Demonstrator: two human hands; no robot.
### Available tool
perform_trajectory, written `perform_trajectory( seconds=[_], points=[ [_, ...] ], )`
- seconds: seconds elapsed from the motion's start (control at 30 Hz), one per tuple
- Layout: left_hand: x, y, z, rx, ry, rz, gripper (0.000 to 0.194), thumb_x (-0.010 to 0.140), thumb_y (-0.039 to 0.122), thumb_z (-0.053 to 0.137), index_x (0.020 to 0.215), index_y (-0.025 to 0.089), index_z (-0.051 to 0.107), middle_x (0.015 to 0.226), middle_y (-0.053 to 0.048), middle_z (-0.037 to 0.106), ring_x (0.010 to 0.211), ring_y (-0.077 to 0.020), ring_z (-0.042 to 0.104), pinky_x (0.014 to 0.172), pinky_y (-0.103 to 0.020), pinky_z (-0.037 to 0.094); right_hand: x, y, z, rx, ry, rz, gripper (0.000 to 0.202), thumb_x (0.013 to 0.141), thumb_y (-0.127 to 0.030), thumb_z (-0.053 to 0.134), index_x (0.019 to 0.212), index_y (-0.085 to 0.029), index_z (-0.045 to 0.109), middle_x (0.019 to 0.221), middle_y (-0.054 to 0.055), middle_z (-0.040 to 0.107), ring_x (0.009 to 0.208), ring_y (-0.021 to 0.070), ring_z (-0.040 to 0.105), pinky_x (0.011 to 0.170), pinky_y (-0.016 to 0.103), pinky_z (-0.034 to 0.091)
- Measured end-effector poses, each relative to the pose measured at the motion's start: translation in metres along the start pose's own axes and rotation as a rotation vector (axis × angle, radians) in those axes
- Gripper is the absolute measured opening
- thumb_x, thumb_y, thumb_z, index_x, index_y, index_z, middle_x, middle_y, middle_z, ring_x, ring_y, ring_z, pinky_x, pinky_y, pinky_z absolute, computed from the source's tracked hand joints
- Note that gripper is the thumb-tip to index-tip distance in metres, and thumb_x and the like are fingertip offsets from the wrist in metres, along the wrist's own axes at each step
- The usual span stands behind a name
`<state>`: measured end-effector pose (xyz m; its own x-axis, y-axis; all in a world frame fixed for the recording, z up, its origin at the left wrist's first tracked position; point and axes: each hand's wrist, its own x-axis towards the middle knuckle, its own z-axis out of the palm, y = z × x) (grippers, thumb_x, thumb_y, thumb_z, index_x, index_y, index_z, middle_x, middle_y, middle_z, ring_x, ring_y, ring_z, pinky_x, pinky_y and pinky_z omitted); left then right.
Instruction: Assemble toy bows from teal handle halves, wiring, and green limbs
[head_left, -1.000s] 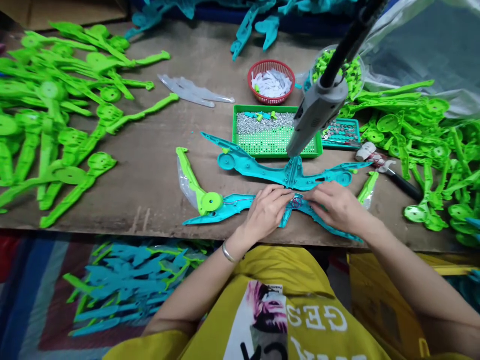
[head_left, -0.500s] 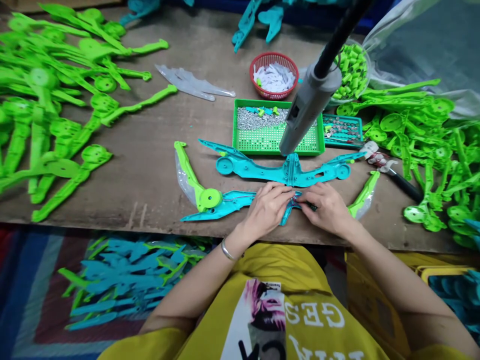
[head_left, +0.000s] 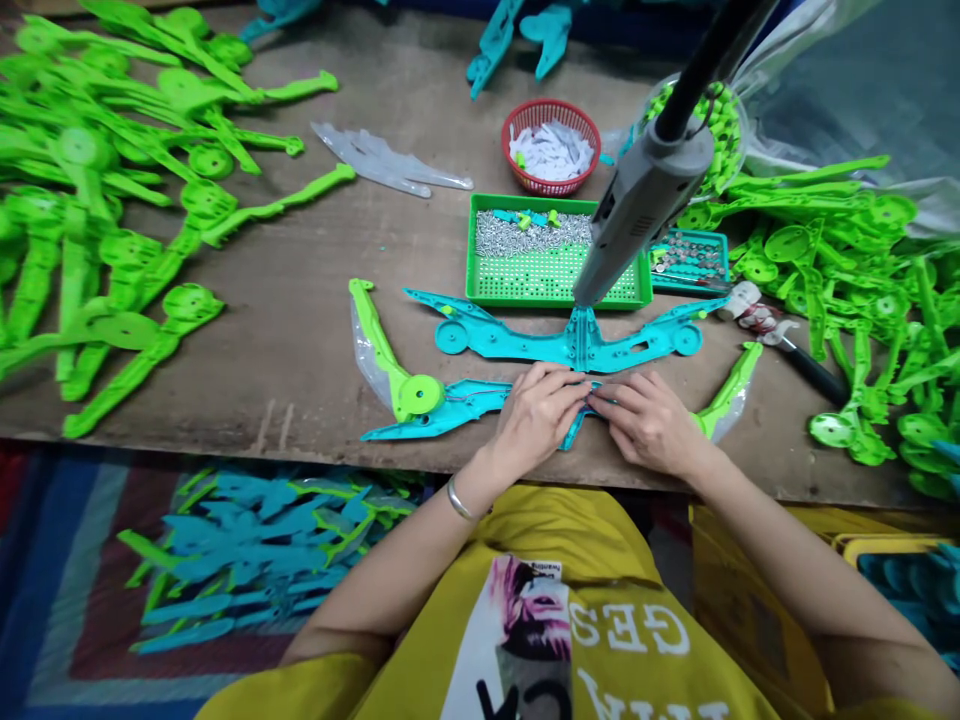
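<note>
Both hands meet over the middle of the nearer blue bow-shaped part (head_left: 457,408) at the table's front edge. My left hand (head_left: 536,415) rests on it with fingers bent together near its centre. From the right, my right hand (head_left: 649,420) brings its fingertips to the same spot; whatever lies between them is too small to make out. Green arms with clear blades, one at the left (head_left: 379,350) and one at the right (head_left: 731,395), flank this part. Just behind the hands lies a second blue part (head_left: 517,343), below the tip of a hanging grey screwdriver (head_left: 641,205).
A green tray of screws (head_left: 559,280), a red basket of white pieces (head_left: 551,185) and a small blue tray (head_left: 690,285) stand behind. Green parts are heaped at left (head_left: 82,150) and right (head_left: 885,300). A black-handled tool (head_left: 814,370) lies at right.
My right hand's fingers have shifted slightly and come closer together at the part's centre. The hanging screwdriver has swung a little to the right. My left hand has barely moved.
</note>
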<state>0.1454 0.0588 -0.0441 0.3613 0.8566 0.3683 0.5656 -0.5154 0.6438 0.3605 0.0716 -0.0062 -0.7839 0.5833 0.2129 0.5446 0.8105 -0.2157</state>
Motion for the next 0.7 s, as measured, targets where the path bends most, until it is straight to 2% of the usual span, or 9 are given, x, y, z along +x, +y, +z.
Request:
perform_trajectory(
  seconds=[0.1, 0.2, 0.33, 0.5, 0.57, 0.7],
  points=[
    [-0.001, 0.002, 0.000, 0.036, -0.013, -0.011, 0.025, 0.096, 0.017, 0.058, 0.116, 0.017, 0.073, 0.117, -0.008, 0.075, 0.111, -0.0244, 0.061, 0.093, -0.043, 0.056, -0.006, -0.002, 0.003, 0.050, 0.060, 0.021, 0.033, 0.087, -0.008, 0.056, 0.119, -0.010, 0.066, 0.115, 0.012, 0.074, 0.107, 0.0268, 0.059, 0.093, 0.042, 0.046],
    [-0.001, 0.003, -0.002, 0.034, -0.035, -0.029, 0.027, 0.096, 0.015, 0.056, 0.117, 0.018, 0.072, 0.118, -0.008, 0.074, 0.112, -0.0248, 0.061, 0.094, -0.044, 0.055, -0.007, -0.004, 0.004, 0.037, 0.055, 0.019, 0.038, 0.090, -0.010, 0.057, 0.127, -0.014, 0.063, 0.116, 0.010, 0.074, 0.111, 0.0257, 0.060, 0.102, 0.045, 0.043],
    [0.002, 0.002, -0.008, -0.022, -0.072, -0.034, 0.030, 0.096, 0.012, 0.053, 0.118, 0.019, 0.071, 0.122, -0.009, 0.071, 0.113, -0.0241, 0.060, 0.097, -0.044, 0.054, -0.004, -0.005, 0.003, -0.030, 0.005, 0.041, 0.034, 0.093, -0.015, 0.057, 0.126, -0.018, 0.066, 0.112, 0.008, 0.075, 0.107, 0.0259, 0.059, 0.100, 0.046, 0.043],
    [0.001, 0.004, -0.014, -0.075, -0.041, -0.031, 0.042, 0.097, 0.009, 0.043, 0.137, 0.013, 0.056, 0.124, -0.014, 0.068, 0.114, -0.0223, 0.061, 0.099, -0.041, 0.052, 0.002, -0.007, 0.001, -0.069, -0.083, 0.070, 0.032, 0.094, -0.019, 0.057, 0.124, -0.018, 0.069, 0.103, 0.009, 0.072, 0.102, 0.0265, 0.056, 0.098, 0.046, 0.044],
    [-0.002, 0.006, -0.015, -0.038, -0.050, -0.002, 0.044, 0.097, 0.008, 0.042, 0.138, 0.014, 0.055, 0.125, -0.013, 0.069, 0.118, -0.0235, 0.059, 0.100, -0.042, 0.050, 0.003, -0.008, 0.001, -0.058, -0.084, 0.076, 0.032, 0.093, -0.018, 0.058, 0.123, -0.018, 0.069, 0.103, 0.009, 0.072, 0.103, 0.0268, 0.056, 0.099, 0.047, 0.044],
    [-0.007, 0.005, -0.017, 0.115, -0.164, 0.114, 0.037, 0.097, 0.010, 0.045, 0.127, 0.020, 0.065, 0.129, -0.007, 0.070, 0.128, -0.0266, 0.055, 0.108, -0.049, 0.042, 0.000, -0.010, 0.001, -0.027, -0.066, 0.083, 0.031, 0.090, -0.015, 0.058, 0.119, -0.015, 0.069, 0.110, 0.011, 0.072, 0.113, 0.0286, 0.056, 0.109, 0.050, 0.040]
  ],
)
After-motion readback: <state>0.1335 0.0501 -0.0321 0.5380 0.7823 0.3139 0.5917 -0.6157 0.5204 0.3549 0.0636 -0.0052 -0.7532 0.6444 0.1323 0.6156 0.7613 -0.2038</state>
